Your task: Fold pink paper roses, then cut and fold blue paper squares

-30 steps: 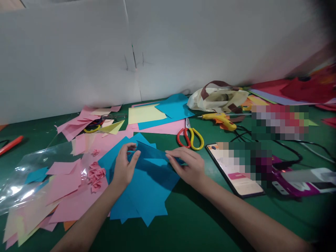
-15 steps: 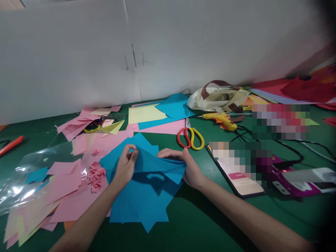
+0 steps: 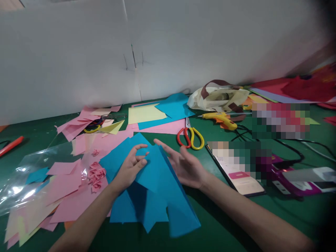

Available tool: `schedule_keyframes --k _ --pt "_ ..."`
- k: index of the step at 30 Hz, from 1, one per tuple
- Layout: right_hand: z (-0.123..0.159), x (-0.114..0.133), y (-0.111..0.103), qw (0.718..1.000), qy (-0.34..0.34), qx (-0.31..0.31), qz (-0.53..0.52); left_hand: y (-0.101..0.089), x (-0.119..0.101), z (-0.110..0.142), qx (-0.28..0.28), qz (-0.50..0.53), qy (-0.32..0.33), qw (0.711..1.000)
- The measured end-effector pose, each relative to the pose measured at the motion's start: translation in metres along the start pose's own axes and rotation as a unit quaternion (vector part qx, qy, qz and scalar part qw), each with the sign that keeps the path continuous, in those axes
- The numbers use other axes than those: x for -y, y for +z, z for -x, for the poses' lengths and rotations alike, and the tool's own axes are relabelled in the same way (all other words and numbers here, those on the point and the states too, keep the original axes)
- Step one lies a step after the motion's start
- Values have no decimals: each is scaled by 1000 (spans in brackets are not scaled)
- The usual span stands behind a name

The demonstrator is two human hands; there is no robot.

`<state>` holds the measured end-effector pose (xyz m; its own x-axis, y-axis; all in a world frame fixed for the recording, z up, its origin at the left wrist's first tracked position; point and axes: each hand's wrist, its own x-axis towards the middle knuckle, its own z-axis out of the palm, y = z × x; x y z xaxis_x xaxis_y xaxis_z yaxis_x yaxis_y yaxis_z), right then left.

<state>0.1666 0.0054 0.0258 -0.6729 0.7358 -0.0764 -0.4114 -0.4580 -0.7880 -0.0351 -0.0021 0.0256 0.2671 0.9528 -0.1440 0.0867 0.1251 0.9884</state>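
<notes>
My left hand point(image 3: 132, 166) pinches the left edge of a folded blue sheet of paper point(image 3: 164, 178), its thumb lying over the front. The sheet hangs tilted, with its lower end out to the right. Close along its right edge is my right hand point(image 3: 185, 164), open with the fingers stretched out and the thumb apart. Part of that hand is hidden behind the paper, so I cannot tell whether the fingertips touch it. Beneath lies a pile of blue paper point(image 3: 118, 208) with pointed corners sticking out.
Pink paper pieces point(image 3: 65, 182), rolled pink paper roses point(image 3: 96, 175) and a clear plastic bag point(image 3: 23, 185) lie left. Red-and-yellow scissors point(image 3: 191, 136), a yellow glue gun point(image 3: 220, 119), a phone point(image 3: 244, 180) and black cables point(image 3: 294, 150) lie right. Behind stands a white wall point(image 3: 78, 63).
The folded blue sheet has swung from lying crosswise between both hands to hanging down and right. My right hand has let go of its right end and opened.
</notes>
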Motion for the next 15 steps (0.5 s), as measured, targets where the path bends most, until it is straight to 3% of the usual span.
schedule_keyframes --k 6,9,15 --pt "-9 -17 -6 995 -15 -88 44 -3 -3 0 -9 -165 69 984" --pt "-12 -18 -12 984 -54 -140 99 -5 -5 -1 -4 -212 94 973" --pt "-12 -18 -14 965 -95 -152 191 -2 -3 -1 11 -242 114 963"
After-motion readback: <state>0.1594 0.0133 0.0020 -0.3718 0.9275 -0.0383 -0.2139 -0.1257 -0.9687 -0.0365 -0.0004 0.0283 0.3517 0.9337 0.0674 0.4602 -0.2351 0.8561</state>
